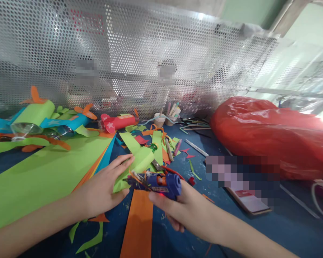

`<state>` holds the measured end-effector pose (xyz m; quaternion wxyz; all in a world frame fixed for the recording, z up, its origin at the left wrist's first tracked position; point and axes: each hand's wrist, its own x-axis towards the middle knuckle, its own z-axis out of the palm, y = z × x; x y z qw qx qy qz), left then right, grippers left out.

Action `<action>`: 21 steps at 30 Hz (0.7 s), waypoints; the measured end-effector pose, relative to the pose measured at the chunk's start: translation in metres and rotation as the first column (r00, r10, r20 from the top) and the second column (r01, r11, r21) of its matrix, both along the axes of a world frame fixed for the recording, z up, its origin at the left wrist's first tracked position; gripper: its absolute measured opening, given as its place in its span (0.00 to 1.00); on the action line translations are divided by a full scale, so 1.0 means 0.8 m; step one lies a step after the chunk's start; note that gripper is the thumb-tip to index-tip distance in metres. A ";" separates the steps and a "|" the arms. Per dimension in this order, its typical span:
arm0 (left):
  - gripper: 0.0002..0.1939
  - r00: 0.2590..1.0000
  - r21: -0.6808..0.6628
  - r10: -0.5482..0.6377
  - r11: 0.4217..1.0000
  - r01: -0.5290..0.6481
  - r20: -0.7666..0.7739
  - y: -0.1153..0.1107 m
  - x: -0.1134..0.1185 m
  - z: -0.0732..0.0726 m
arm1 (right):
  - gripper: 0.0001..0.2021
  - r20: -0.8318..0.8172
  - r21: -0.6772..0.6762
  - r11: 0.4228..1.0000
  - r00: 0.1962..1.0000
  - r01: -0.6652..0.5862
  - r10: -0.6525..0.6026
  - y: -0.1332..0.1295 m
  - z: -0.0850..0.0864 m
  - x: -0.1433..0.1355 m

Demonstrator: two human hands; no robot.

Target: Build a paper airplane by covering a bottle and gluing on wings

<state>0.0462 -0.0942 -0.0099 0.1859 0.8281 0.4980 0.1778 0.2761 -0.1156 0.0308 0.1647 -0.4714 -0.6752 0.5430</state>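
Observation:
My right hand (174,208) is wrapped round a blue glue gun (161,184), whose red light glows near my thumb. The gun's nozzle points left, at the near end of a bottle wrapped in green paper (142,157). My left hand (104,186) holds that bottle from the left, with the fingers on its top side and the thumb below. The bottle's green cap points away, to the back right. An orange paper strip (138,222) lies on the blue table below both hands. Just beyond the gun are scissors (157,165), partly hidden.
Paper-covered bottle planes (33,114) stand at the back left beside large green sheets (43,172). Cups of markers (172,116) stand near the perforated metal screen (150,46). Paper scraps and pens lie mid-table. A red plastic bag (269,136) and a phone (247,197) are at right.

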 end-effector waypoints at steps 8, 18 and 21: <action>0.39 0.996 0.036 -0.061 0.998 0.058 0.068 0.000 -0.004 -0.004 | 0.15 -0.051 -0.058 0.997 0.997 -0.056 0.053 -0.006 -0.012 -0.018; 0.34 0.999 0.001 0.002 1.000 -0.002 0.032 0.000 0.000 -0.002 | 0.16 0.000 0.041 0.998 0.999 0.038 -0.038 0.000 -0.008 -0.012; 0.34 0.999 -0.003 0.004 1.000 -0.004 0.039 0.000 0.001 -0.002 | 0.14 0.010 0.075 0.994 0.997 0.074 -0.075 -0.001 -0.008 -0.012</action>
